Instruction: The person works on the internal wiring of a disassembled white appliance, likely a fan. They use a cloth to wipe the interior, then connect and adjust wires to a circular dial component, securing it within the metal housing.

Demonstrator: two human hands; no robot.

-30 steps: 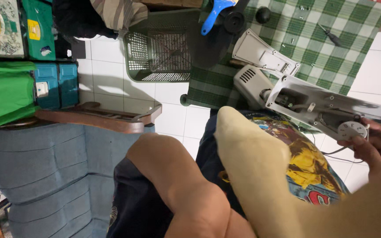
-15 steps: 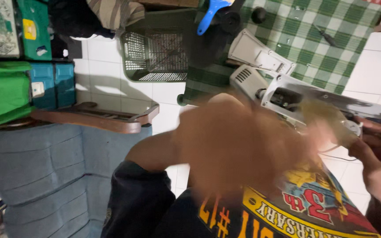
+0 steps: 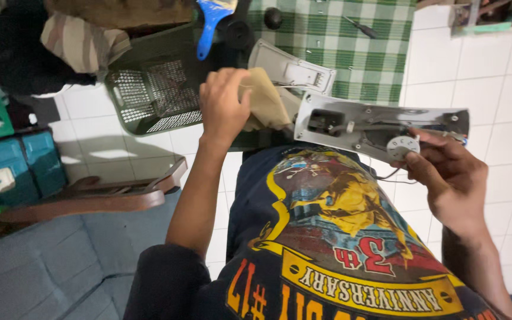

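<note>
While the left hand (image 3: 225, 106) presses a tan cloth (image 3: 265, 101) against the end of a grey metal plate (image 3: 380, 123), the right hand (image 3: 448, 178) holds that plate at its other end. The left fingers are curled round the cloth, gripping it. The right thumb and fingers are closed on the plate's edge, just beside a small white dial (image 3: 402, 146) with thin wires hanging from it. The plate is held in the air over the person's lap, above a dark printed shirt (image 3: 339, 237). Behind it a pale plastic housing (image 3: 291, 70) lies on a green checked cloth (image 3: 357, 47) spread on the white tiled floor (image 3: 493, 77). A green plastic basket (image 3: 149, 89) stands to the left of that, with a blue brush (image 3: 211, 24) resting at its rim. A small screwdriver (image 3: 360, 26) lies on the checked cloth, well apart from the hands.
</note>
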